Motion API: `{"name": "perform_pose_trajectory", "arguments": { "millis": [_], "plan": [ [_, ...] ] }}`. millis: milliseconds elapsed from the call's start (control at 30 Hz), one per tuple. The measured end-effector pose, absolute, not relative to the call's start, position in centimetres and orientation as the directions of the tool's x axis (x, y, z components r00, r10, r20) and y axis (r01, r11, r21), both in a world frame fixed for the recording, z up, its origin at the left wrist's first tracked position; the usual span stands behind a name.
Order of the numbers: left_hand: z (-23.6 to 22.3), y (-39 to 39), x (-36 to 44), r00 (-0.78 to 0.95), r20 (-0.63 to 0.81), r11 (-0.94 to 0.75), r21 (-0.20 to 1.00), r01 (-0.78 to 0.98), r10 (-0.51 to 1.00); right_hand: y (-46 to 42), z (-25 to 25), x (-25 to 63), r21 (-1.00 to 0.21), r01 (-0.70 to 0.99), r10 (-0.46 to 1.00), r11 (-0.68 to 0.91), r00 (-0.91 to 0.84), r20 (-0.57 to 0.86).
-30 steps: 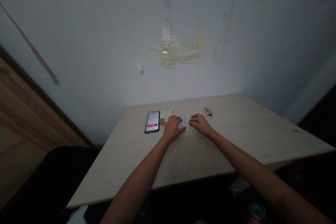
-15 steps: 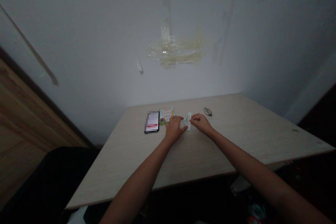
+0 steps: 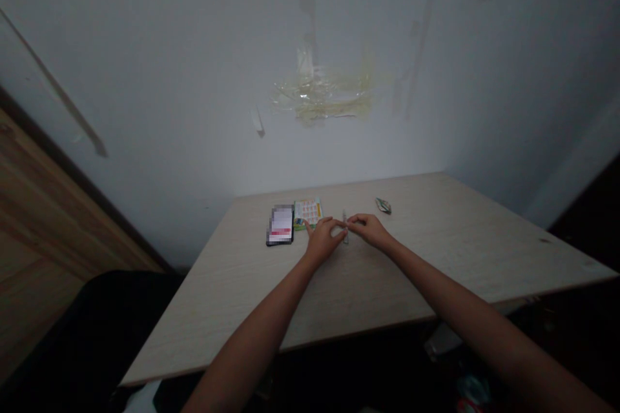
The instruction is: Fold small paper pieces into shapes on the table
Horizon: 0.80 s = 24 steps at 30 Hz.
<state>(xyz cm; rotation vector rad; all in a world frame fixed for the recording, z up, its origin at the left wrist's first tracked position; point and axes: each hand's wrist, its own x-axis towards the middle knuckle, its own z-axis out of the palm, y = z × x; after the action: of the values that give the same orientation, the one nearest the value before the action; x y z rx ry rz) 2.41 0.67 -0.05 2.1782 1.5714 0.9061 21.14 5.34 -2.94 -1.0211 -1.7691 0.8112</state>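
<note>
A small piece of printed paper shows as a thin, narrow strip between my two hands over the middle of the table. My left hand has its thumb and index finger closed on the strip's left side. From the other side, my right hand pinches the same paper with its fingertips. The fingers cover much of the strip, so its folds cannot be made out. Just beyond my left hand lies a colourful printed leaflet.
A phone with a lit screen lies left of the leaflet. Farther right is a small folded, patterned piece. The pale wooden table meets a wall bearing old tape. A dark chair-like shape stands at left.
The paper was broader, with a white strip and a printed pointed part showing; it now looks much narrower. Both hands have shifted slightly, and their fingertips are closer together.
</note>
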Motion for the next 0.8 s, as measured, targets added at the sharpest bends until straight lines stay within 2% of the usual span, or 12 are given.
{"name": "perform_pose_trajectory", "arguments": {
  "millis": [800],
  "plan": [
    [-0.59, 1.21, 2.13, 0.154, 0.342, -0.348, 0.629, 0.695, 0.927, 4.84, -2.35, 21.04, -0.849, 0.282, 0.884, 0.447, -0.283, 0.372]
  ]
}}
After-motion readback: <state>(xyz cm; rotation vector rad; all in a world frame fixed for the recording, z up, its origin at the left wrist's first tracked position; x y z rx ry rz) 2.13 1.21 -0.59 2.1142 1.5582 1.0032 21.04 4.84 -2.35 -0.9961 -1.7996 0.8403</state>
